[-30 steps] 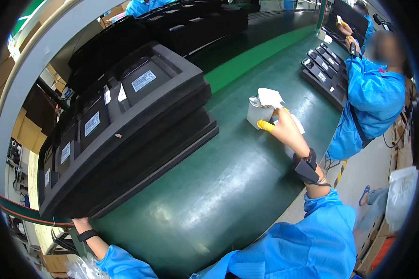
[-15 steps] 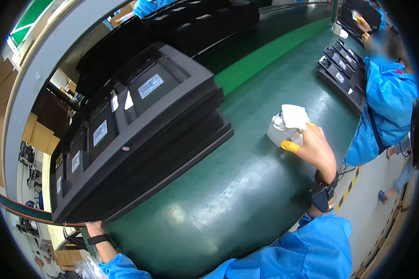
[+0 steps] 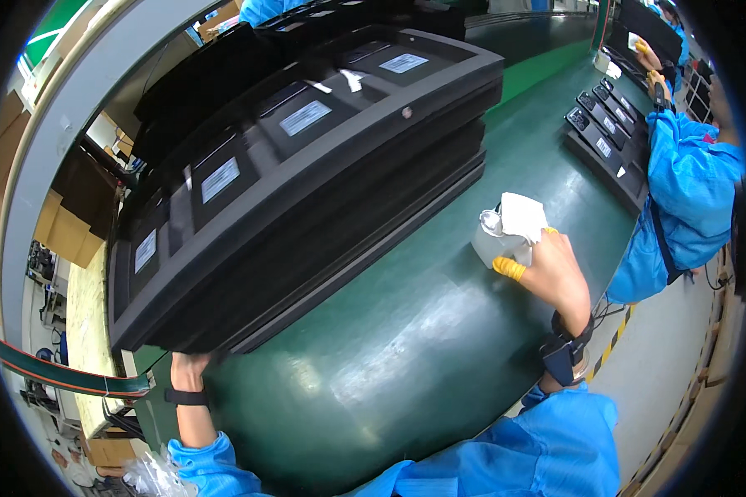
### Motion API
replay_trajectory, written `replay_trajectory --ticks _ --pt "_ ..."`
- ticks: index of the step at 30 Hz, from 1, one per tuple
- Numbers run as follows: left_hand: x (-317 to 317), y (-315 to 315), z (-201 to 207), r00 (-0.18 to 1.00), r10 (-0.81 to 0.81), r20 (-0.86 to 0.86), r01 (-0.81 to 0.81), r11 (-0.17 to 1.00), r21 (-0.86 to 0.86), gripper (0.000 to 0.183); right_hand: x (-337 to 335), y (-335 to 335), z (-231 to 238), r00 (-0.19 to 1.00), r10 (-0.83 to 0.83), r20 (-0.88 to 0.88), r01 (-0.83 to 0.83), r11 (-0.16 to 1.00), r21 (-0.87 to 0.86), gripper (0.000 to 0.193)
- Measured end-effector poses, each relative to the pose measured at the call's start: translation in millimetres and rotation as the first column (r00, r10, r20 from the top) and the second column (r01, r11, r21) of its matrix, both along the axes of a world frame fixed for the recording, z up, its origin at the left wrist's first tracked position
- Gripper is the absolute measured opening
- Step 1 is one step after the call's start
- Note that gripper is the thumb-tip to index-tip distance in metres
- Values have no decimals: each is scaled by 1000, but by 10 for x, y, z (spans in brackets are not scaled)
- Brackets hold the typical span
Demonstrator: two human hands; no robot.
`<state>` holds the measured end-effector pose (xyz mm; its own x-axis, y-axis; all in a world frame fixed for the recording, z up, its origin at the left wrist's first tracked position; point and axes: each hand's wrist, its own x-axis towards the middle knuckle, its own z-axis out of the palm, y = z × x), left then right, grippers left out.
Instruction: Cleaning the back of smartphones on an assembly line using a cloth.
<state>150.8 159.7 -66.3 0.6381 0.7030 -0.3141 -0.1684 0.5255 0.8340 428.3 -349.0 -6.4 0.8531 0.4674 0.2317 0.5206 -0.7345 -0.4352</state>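
Stacked black trays (image 3: pixel 348 207) lie slantwise across the left side of the green tabletop (image 3: pixel 389 364), their near end reaching its left edge. At that end the left hand (image 3: pixel 192 366), wearing a dark wrist strap (image 3: pixel 187 398), touches the bottom of the trays; its fingers go out of sight beneath them, so I cannot tell how far open they are. Farther along to the right, clear of the trays, the right hand (image 3: pixel 557 269) bends over a pale container (image 3: pixel 492 247) with a white cloth (image 3: pixel 523 215) on top. Its yellow-tipped thumb and forefinger are a little apart, the thumb by the container's near side and the forefinger by the cloth's edge; the other fingertips are hidden, so how firm the grip is I cannot tell. White labels (image 3: pixel 305 118) show on the dark flat things set in the top tray. To the right, yellow-and-black striped tape (image 3: pixel 613 341) runs along the floor (image 3: pixel 655 360). Beyond, a co-worker in blue (image 3: pixel 692 186) stands beside a smaller tray (image 3: pixel 593 161) carrying phones (image 3: pixel 590 131). At the back left are cardboard boxes (image 3: pixel 62 230) and more dark trays (image 3: pixel 373 25).
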Motion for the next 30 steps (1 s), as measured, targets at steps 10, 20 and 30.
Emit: replay_trajectory --ticks 10,20,30 --pt "1132 -571 116 861 -505 56 496 859 128 48 45 50 -34 1000 5 21 -6 999 52 56" --pt "1380 -39 533 949 -131 -287 268 812 518 53 -626 -534 -33 980 -163 113 161 987 25 39" --pt "1486 2739 -84 764 645 -19 -334 420 844 58 -1197 -191 -787 992 -60 -113 105 886 452 16"
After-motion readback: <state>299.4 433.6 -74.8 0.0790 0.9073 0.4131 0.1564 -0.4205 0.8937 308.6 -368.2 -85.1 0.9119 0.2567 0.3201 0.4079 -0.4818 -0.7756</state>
